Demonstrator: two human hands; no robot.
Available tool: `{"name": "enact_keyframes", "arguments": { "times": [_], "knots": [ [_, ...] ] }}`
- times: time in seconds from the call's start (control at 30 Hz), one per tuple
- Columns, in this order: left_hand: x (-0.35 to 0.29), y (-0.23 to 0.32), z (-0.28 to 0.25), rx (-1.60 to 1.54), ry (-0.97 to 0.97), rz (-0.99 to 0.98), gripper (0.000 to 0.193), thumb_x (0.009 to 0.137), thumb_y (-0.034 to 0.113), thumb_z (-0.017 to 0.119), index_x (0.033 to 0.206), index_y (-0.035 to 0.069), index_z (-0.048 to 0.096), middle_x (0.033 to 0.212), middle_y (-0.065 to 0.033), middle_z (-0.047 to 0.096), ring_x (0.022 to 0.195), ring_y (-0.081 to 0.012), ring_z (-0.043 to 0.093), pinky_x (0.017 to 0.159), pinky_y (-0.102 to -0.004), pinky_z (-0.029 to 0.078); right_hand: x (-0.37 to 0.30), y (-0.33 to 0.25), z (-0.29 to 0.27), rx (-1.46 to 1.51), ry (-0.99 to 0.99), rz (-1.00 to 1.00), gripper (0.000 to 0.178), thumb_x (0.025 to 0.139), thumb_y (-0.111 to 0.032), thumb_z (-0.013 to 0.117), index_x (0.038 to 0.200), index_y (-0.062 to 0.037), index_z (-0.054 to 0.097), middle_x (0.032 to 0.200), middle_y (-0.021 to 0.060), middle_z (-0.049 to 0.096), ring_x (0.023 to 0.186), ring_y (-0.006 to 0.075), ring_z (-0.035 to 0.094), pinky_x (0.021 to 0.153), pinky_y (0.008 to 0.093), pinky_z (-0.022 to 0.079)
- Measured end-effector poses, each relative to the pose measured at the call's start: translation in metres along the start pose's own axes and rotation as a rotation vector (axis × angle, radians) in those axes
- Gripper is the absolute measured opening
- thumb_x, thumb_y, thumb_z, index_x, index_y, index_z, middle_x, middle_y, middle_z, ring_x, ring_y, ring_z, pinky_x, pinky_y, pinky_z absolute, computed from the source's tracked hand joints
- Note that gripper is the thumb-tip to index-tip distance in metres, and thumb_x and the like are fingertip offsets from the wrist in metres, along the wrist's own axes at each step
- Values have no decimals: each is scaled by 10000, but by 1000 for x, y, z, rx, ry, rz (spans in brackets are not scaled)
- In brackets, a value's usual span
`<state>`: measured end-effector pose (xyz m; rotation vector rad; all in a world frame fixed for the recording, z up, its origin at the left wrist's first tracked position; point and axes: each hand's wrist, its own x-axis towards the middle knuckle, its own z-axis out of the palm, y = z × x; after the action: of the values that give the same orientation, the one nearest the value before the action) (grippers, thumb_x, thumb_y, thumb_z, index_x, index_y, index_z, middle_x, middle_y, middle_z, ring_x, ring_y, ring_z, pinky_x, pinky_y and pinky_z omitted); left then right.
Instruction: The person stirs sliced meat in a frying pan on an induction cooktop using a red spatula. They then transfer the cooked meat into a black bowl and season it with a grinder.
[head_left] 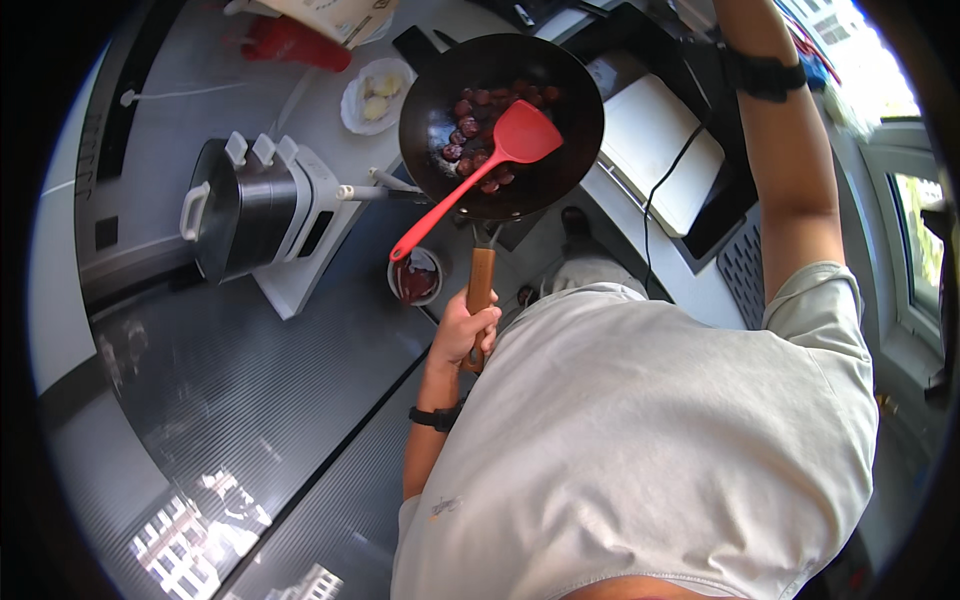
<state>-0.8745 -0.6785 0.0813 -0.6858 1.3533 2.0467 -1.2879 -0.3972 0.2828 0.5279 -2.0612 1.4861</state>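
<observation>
My left hand point(468, 328) is wrapped round the brown wooden handle point(482, 272) of a dark wok point(425, 112). The wok is held in front of me, over the gap between the counters. Dark red round slices point(466, 127), which look like sausage, lie in its bowl. Across them rests a red spatula point(528, 133), its long handle sticking out over the near left rim. No hand is on the spatula. My right arm point(790, 170), with a black band at the wrist, reaches up past the top edge, so its fingers are out of sight.
Left of the wok stands a white dish point(350, 108) with pale pieces. A black-and-white appliance point(240, 205) with white handles is farther left. To the right lies a white flat panel point(665, 150), crossed by a black cord point(657, 187). A small bin point(437, 268) stands below the spatula handle.
</observation>
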Motion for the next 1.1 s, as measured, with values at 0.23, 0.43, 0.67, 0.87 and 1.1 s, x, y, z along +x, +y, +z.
{"name": "enact_keyframes", "arguments": {
  "times": [0.23,0.43,0.67,0.87,1.1],
  "knots": [
    [-15,-32,-47,136,-136,25,230,920,48,615,1105,50,477,663,-41,506,423,-128,503,396,-285,450,-226,-89,-144,-33,184,162,257,948,-199,643,1106,0,681,871,72,710,807,162,658,720,310,528],
    [-38,-44,-66,258,-318,37,235,947,95,604,1139,60,474,666,-30,476,417,-128,476,371,-279,444,-446,-175,-225,-493,102,158,104,924,2,664,1025,-3,640,878,101,626,786,243,580,711,330,483],
    [-65,-48,-50,311,-362,17,245,944,102,604,1138,47,465,666,-37,477,422,-128,485,379,-278,456,-608,-190,-291,-973,37,265,220,823,51,662,1026,-31,658,962,92,662,954,303,614,868,392,474],
    [-89,-84,26,339,-395,29,251,939,101,607,1133,45,457,662,-42,478,420,-132,481,385,-280,458,-689,-141,-410,-1272,-49,197,251,823,17,613,1052,-75,652,992,41,643,968,246,601,856,379,457],
    [-116,-151,158,356,-365,105,274,958,120,594,1162,22,439,660,-32,460,402,-108,453,358,-270,438,-747,-77,-530,-1269,-116,92,272,811,2,609,1063,-84,658,984,29,628,968,229,584,918,372,460]
  ]
}}
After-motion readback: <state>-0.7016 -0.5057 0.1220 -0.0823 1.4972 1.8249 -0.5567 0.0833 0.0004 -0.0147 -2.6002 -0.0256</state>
